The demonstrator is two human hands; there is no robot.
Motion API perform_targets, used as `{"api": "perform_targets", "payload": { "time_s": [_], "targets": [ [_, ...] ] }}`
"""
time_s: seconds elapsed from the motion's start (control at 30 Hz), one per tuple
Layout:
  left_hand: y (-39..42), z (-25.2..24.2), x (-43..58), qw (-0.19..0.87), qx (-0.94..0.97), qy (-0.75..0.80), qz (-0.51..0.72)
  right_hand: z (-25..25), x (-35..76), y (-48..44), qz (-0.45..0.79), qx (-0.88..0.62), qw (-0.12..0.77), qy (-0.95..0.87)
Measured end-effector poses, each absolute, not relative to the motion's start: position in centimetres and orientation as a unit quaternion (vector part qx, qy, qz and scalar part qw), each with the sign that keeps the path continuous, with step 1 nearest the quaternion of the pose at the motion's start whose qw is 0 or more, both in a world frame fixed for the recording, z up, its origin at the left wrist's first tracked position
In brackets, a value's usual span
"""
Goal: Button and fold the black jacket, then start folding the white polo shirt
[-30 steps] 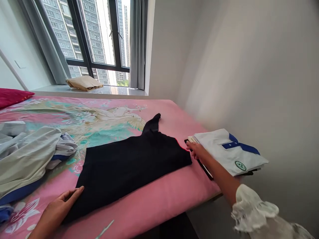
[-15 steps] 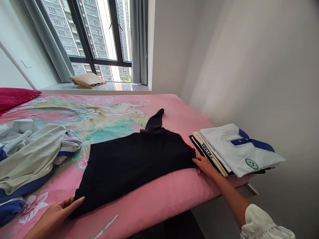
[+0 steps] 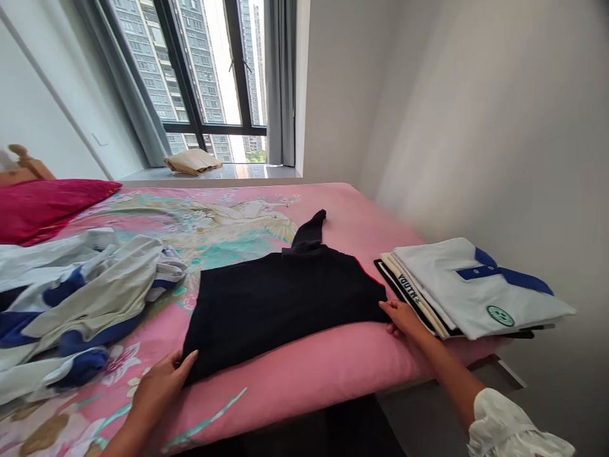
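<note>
Black garment (image 3: 280, 311) lies flat along the bed's (image 3: 333, 362) near side, left hand (image 3: 162, 384) pinching its near corner, right hand (image 3: 399, 317) its opposite end; step judged as straightening the cloth, next move likely calling for an even two-handed grip.

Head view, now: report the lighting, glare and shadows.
In the head view, the window burns white between the buildings; in the same head view, the black garment loses most fold detail, and the right-hand wall carries a soft pale sheen, darkening toward the upper right corner.
</note>
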State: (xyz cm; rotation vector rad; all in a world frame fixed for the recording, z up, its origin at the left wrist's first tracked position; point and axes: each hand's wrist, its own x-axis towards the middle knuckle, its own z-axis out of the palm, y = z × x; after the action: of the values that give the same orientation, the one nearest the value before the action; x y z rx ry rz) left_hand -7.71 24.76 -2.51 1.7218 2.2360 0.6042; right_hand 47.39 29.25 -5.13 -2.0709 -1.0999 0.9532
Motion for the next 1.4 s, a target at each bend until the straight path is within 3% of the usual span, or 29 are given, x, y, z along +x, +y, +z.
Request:
{"api": "perform_targets", "payload": {
  "time_s": [0.27, 0.33, 0.43, 0.53, 0.6, 0.67, 0.77, 0.83, 0.97, 1.07, 1.23, 1.4],
  "targets": [
    [23.5, -1.7, -7.0, 0.163, 0.574, 0.786, 0.164, -6.0, 47.5, 29.1, 0.200, -0.808, 0.261, -0.489],
    [23.4, -2.0, -7.0, 0.091, 0.575, 0.787, 0.203, -5.9, 47.5, 28.8, 0.141, -0.816, 0.253, -0.500],
    [23.1, -1.9, -5.1, -0.073, 0.630, 0.721, 0.279, -4.6, 46.2, 27.9, 0.010, -0.777, 0.316, -0.544],
    [23.0, -1.7, -0.9, -0.129, 0.761, 0.581, 0.259, -2.6, 42.2, 26.6, -0.070, -0.666, 0.367, -0.646],
    [23.2, -2.0, 2.1, -0.122, 0.818, 0.524, 0.201, -1.7, 38.6, 25.9, -0.057, -0.606, 0.324, -0.724],
    [23.4, -2.9, 4.2, -0.094, 0.827, 0.535, 0.146, -1.8, 35.7, 25.7, -0.026, -0.565, 0.220, -0.794],
    [23.8, -4.5, 5.0, -0.038, 0.793, 0.603, 0.082, -3.6, 34.8, 26.1, 0.037, -0.615, 0.085, -0.783],
    [24.0, -5.3, 4.7, -0.022, 0.781, 0.622, 0.058, -4.9, 36.7, 26.4, 0.046, -0.682, 0.047, -0.729],
    [24.1, -5.5, 4.5, -0.026, 0.778, 0.626, 0.044, -6.2, 42.1, 26.4, 0.021, -0.774, 0.054, -0.630],
    [24.2, -5.1, 4.8, -0.021, 0.773, 0.633, 0.038, -5.7, 43.8, 26.0, -0.033, -0.801, 0.108, -0.588],
    [24.5, -4.5, 5.0, -0.002, 0.769, 0.639, 0.014, -3.5, 40.7, 25.7, -0.066, -0.640, 0.190, -0.741],
    [24.3, -4.2, 5.1, 0.011, 0.767, 0.641, -0.007, -3.3, 37.3, 27.0, 0.028, -0.493, 0.153, -0.856]
  ]
}}
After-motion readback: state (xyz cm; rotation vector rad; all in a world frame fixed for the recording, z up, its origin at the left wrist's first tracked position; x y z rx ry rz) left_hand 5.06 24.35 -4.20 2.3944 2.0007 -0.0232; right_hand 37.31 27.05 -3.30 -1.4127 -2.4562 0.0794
